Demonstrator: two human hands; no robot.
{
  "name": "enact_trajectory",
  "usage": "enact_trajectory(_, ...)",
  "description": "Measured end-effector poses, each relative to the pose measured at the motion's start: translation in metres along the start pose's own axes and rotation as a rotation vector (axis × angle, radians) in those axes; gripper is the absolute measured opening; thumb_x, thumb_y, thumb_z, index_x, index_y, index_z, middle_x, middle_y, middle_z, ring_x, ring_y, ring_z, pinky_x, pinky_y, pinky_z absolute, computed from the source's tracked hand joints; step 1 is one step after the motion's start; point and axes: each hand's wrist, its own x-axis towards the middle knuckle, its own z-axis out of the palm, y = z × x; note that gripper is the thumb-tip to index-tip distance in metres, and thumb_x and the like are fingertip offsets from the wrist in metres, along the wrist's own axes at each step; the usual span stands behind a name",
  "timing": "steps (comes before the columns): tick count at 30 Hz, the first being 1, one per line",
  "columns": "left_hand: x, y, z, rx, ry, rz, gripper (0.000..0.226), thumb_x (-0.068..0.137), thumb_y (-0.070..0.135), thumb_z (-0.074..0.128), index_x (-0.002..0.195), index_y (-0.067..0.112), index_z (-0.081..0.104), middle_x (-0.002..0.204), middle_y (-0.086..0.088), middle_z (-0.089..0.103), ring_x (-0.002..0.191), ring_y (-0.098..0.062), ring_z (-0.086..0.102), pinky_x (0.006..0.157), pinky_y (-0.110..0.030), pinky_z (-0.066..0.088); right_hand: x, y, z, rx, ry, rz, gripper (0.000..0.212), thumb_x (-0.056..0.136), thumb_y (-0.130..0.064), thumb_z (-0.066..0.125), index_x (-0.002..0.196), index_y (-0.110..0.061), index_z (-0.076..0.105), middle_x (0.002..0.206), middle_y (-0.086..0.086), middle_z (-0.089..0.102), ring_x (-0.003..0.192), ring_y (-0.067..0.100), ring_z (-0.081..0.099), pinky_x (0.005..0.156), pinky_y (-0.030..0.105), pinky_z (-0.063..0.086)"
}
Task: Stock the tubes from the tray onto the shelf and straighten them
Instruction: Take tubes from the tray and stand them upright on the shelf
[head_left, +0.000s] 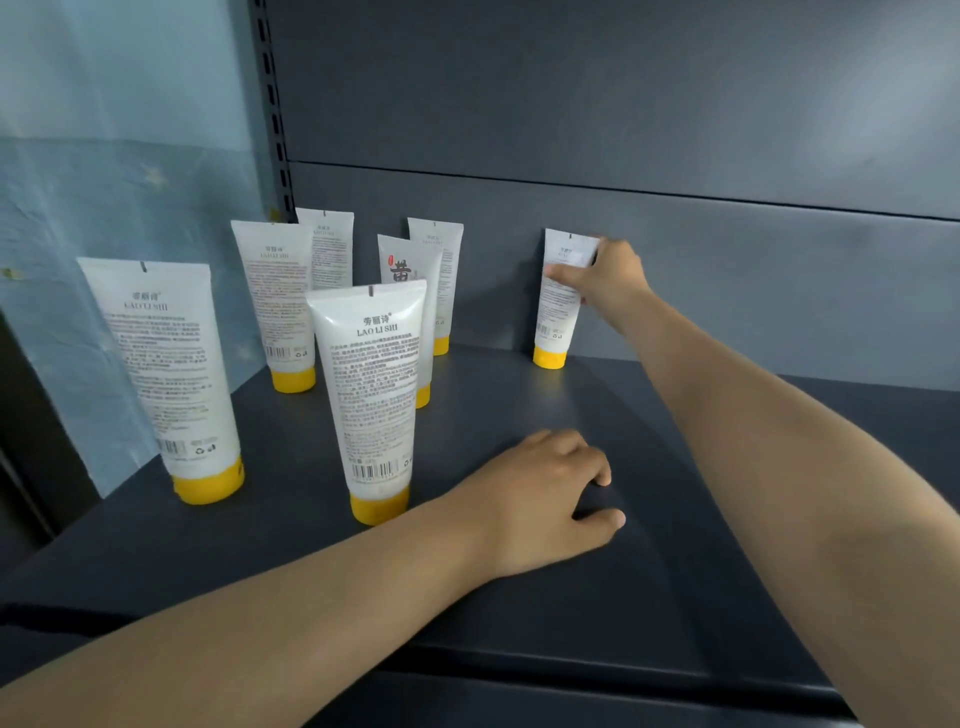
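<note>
Seven white tubes with yellow caps stand cap-down on a dark grey shelf. We see the right hand stretched to the back, gripping the right tube near its crimped top. The thumb lies across the printed face and the fingers curl behind. That tube stands upright on its cap, well apart from the rest and just in front of the back panel; we cannot tell whether it touches the panel.

The left hand rests on the shelf nearer the front and holds nothing. Its fingers are loosely bent, with the tips on the surface. Just left of its wrist stands the front tube, barcode side toward us. Further left, near the shelf's side edge, is the left tube, its top tipped leftward in this wide view.

Behind these we count four more, in two pairs. The corner tube stands behind another. The marked tube bears a large dark character and partly hides the rear tube. A pale blue sheet hangs at the left, beside a slotted post.
</note>
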Motion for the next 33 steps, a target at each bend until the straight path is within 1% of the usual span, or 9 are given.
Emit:
enact_trajectory(5, 0.0, 0.001, -0.001, -0.005, 0.002, 0.008, 0.036, 0.093, 0.041, 0.047, 0.122, 0.02, 0.049, 0.128, 0.006, 0.045, 0.124, -0.009, 0.033, 0.09, -0.014, 0.024, -0.003, 0.003, 0.0, -0.067, -0.056, 0.001, 0.04, 0.079, -0.027, 0.075, 0.107, -0.005, 0.06, 0.105, 0.012, 0.068, 0.093, 0.029, 0.066, 0.083, 0.04, 0.055)
enact_trajectory(14, 0.001, 0.001, 0.0, -0.007, 0.007, 0.008, 0.037, 0.093, 0.04, 0.048, 0.123, 0.018, 0.05, 0.127, 0.004, 0.045, 0.123, -0.012, 0.035, 0.098, -0.02, 0.028, -0.004, 0.009, 0.009, -0.009, 0.024, 0.025, 0.033, 0.081, -0.027, 0.072, 0.107, -0.011, 0.061, 0.1, 0.003, 0.064, 0.089, 0.02, 0.06, 0.074, 0.029, 0.046)
enact_trajectory(21, 0.001, -0.001, -0.001, -0.015, 0.005, 0.011, 0.036, 0.092, 0.042, 0.049, 0.119, 0.018, 0.051, 0.124, 0.003, 0.047, 0.12, -0.013, 0.037, 0.097, -0.023, 0.032, -0.024, 0.023, 0.006, -0.203, -0.143, 0.11, 0.045, 0.086, -0.046, 0.062, 0.116, -0.012, 0.058, 0.105, 0.001, 0.062, 0.086, 0.02, 0.056, 0.071, 0.031, 0.046)
enact_trajectory(23, 0.001, -0.003, -0.001, -0.012, 0.009, 0.015, 0.035, 0.092, 0.042, 0.049, 0.117, 0.018, 0.052, 0.121, 0.003, 0.048, 0.117, -0.013, 0.038, 0.095, -0.024, 0.033, -0.036, 0.025, -0.001, -0.317, -0.214, 0.137, 0.045, 0.09, -0.054, 0.049, 0.096, -0.011, 0.06, 0.088, 0.007, 0.061, 0.077, 0.026, 0.058, 0.065, 0.032, 0.048)
enact_trajectory(25, 0.001, -0.004, 0.0, -0.01, 0.016, 0.021, 0.034, 0.092, 0.041, 0.049, 0.115, 0.018, 0.052, 0.12, 0.003, 0.048, 0.117, -0.014, 0.04, 0.095, -0.024, 0.033, -0.051, 0.024, -0.011, -0.418, -0.232, 0.164, 0.051, 0.094, -0.053, 0.041, 0.065, -0.011, 0.041, 0.064, 0.007, 0.045, 0.069, 0.027, 0.053, 0.056, 0.029, 0.036)
enact_trajectory(26, 0.002, -0.004, 0.001, -0.006, 0.015, 0.025, 0.033, 0.092, 0.041, 0.049, 0.115, 0.018, 0.052, 0.12, 0.003, 0.049, 0.117, -0.014, 0.04, 0.095, -0.024, 0.034, -0.058, 0.023, -0.017, -0.45, -0.24, 0.163, 0.052, 0.094, -0.051, 0.042, 0.061, -0.012, 0.035, 0.061, 0.006, 0.041, 0.067, 0.025, 0.05, 0.055, 0.028, 0.033)
enact_trajectory(28, 0.001, -0.003, 0.001, 0.003, 0.004, 0.022, 0.033, 0.092, 0.041, 0.048, 0.115, 0.019, 0.052, 0.12, 0.004, 0.049, 0.117, -0.015, 0.041, 0.095, -0.025, 0.036, -0.071, 0.02, -0.03, -0.523, -0.276, 0.158, 0.052, 0.093, -0.049, 0.046, 0.063, -0.007, 0.044, 0.066, 0.008, 0.047, 0.072, 0.027, 0.051, 0.059, 0.03, 0.036)
enact_trajectory(30, 0.001, -0.002, -0.001, 0.021, -0.004, 0.011, 0.032, 0.092, 0.042, 0.047, 0.114, 0.02, 0.052, 0.121, 0.005, 0.049, 0.116, -0.014, 0.043, 0.096, -0.028, 0.038, -0.086, 0.014, -0.046, -0.61, -0.31, 0.128, 0.05, 0.092, -0.046, 0.049, 0.088, 0.003, 0.061, 0.091, 0.015, 0.062, 0.09, 0.033, 0.058, 0.076, 0.035, 0.045)
enact_trajectory(33, -0.002, 0.005, -0.004, 0.088, 0.003, -0.021, 0.032, 0.093, 0.041, 0.044, 0.115, 0.02, 0.051, 0.121, 0.005, 0.05, 0.112, -0.015, 0.047, 0.093, -0.032, 0.041, -0.108, 0.002, -0.071, -0.71, -0.309, 0.104, 0.047, 0.091, -0.043, 0.054, 0.109, 0.0, 0.061, 0.115, 0.013, 0.061, 0.105, 0.029, 0.057, 0.09, 0.036, 0.046)
